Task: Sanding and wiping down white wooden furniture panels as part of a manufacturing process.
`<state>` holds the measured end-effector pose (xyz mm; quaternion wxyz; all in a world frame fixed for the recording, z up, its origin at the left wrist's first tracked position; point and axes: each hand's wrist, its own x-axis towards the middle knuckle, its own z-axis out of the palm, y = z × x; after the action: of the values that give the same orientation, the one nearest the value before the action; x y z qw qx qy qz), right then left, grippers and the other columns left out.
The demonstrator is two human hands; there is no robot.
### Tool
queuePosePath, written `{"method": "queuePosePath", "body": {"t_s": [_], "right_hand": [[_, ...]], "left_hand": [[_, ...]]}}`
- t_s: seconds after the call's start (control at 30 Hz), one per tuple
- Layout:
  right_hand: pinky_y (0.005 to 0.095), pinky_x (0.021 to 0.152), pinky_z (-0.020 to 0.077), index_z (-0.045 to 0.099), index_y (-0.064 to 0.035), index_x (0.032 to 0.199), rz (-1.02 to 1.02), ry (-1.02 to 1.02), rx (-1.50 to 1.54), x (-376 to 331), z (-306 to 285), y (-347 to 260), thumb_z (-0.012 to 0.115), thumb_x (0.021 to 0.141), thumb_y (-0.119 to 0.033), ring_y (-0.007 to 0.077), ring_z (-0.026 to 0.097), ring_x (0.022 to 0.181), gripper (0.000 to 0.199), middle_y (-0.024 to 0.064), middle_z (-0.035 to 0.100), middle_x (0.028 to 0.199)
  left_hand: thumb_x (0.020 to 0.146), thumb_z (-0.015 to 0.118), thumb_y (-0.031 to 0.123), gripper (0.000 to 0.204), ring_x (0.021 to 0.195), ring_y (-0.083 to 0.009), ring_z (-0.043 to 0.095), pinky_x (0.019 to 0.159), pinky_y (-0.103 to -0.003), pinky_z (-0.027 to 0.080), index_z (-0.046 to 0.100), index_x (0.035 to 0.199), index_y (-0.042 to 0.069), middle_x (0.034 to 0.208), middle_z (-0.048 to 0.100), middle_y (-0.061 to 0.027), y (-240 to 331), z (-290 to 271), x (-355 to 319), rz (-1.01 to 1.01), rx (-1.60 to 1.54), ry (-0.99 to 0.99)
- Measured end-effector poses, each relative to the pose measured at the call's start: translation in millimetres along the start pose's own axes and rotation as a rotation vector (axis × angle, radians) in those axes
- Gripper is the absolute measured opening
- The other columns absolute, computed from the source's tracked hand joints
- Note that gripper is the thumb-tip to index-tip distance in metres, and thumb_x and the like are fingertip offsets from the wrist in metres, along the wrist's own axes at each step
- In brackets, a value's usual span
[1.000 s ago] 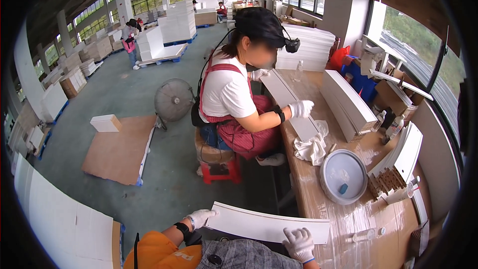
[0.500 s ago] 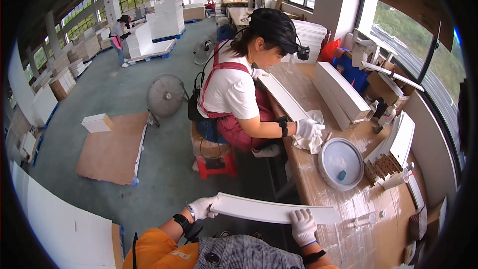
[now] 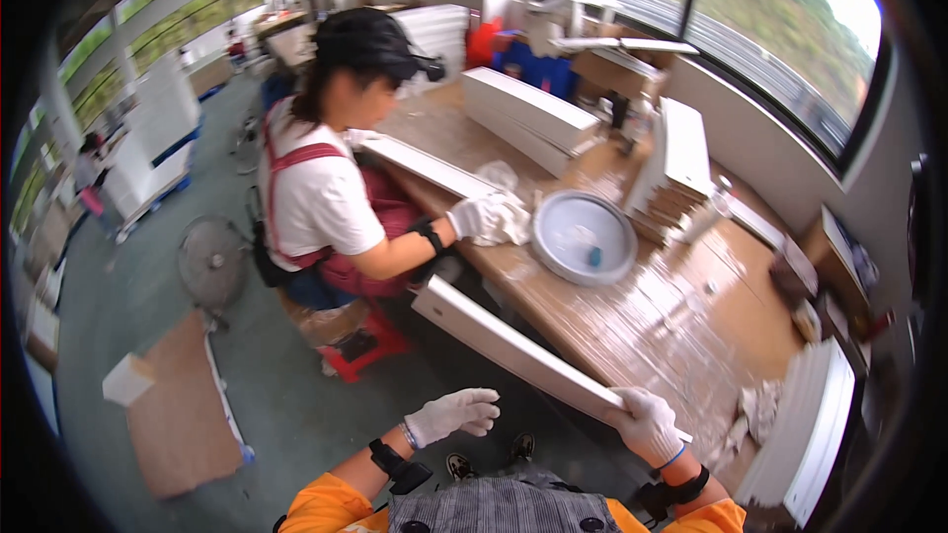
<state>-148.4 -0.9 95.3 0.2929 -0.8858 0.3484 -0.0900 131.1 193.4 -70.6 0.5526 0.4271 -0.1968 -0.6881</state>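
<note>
Panel (image 3: 513, 345) — long, white, stiff, probably light | right hand (image 3: 647, 424) clamps its 4 o'clock end | left hand (image 3: 454, 415) empty, fingers loosely curled — grip both ends.

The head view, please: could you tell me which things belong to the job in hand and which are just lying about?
In hand:
- long white board, held at its near end by the right hand
- left hand, open, off the board

Lying about:
- round grey basin
- stacked white boards
- red stool
- floor fan
- cardboard sheet
</note>
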Motion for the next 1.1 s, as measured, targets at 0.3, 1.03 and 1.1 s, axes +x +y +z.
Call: {"method": "queuePosePath", "body": {"t_s": [0.3, 1.03, 1.1], "right_hand": [[0.0338, 0.085, 0.0525, 0.068, -0.0036, 0.117, 0.416, 0.138, 0.371, -95.6, -53.8, 50.6, 0.069, 0.086, -0.022, 0.0228, 0.069, 0.092, 0.036, 0.0177, 0.071, 0.098], [0.0322, 0.093, 0.0498, 0.049, 0.0056, 0.138, 0.868, 0.662, 0.263, -429.2, -227.1, 290.3, 0.057, 0.097, -0.02, 0.0221, 0.066, 0.101, 0.049, 0.015, 0.07, 0.107], [0.0297, 0.088, 0.0511, 0.049, 0.0064, 0.138, 0.847, 0.853, 0.398, -458.8, -219.6, 304.8, 0.057, 0.097, -0.014, 0.0167, 0.065, 0.094, 0.047, 0.0101, 0.069, 0.1]], "left_hand": [[0.095, 0.063, 0.001, 0.048, 0.111, -0.0177, 0.063, 0.095, -0.03, 0.052, 0.047, 0.139, 0.007, 0.127, 0.062, -0.0073, 16.4, 147.8, 86.5, 0.03, 0.245, -0.478], [0.097, 0.065, 0.025, 0.037, 0.094, -0.014, 0.064, 0.083, -0.029, 0.055, 0.058, 0.123, 0.0, 0.106, 0.065, -0.0072, -157.8, 664.0, 320.3, 0.276, 0.521, -0.42], [0.098, 0.064, 0.026, 0.037, 0.091, -0.0143, 0.064, 0.081, -0.029, 0.056, 0.059, 0.124, 0.001, 0.103, 0.065, -0.0073, -178.9, 681.7, 339.2, 0.292, 0.553, -0.386]]}}
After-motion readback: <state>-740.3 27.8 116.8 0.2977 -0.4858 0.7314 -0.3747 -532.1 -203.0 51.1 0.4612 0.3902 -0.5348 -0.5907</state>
